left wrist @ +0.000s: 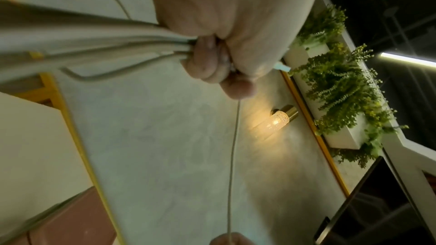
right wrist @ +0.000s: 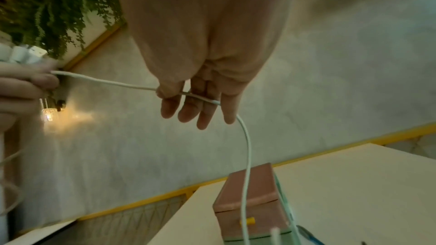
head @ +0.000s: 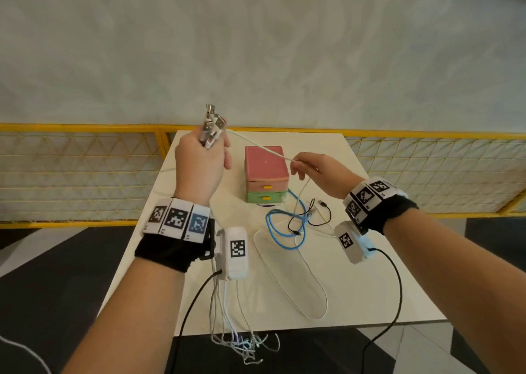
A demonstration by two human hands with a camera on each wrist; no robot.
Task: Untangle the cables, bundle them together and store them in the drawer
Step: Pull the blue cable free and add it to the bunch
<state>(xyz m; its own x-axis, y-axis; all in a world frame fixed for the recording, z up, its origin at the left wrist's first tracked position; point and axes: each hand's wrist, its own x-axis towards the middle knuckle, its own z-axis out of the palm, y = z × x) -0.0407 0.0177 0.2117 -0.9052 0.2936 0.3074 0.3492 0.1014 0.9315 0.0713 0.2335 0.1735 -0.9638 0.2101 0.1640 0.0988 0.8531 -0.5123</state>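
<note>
My left hand [head: 203,157] is raised above the table and grips a bunch of white cables [head: 212,127] with their USB plugs sticking up; their tails hang past the front edge [head: 242,342]. One white cable [head: 262,147] runs taut from that fist to my right hand [head: 310,167], which pinches it between thumb and fingers [right wrist: 172,90] above the drawer box. The small drawer box [head: 266,173], pink on top and green below with yellow handles, stands closed at the table's middle. A blue cable [head: 280,225] and a black cable [head: 316,217] lie tangled in front of it.
The white table [head: 370,259] has a yellow mesh railing [head: 427,163] behind it and a grey wall beyond. A large white cable loop [head: 299,282] lies toward the front of the table. Black wrist-camera leads hang from both arms.
</note>
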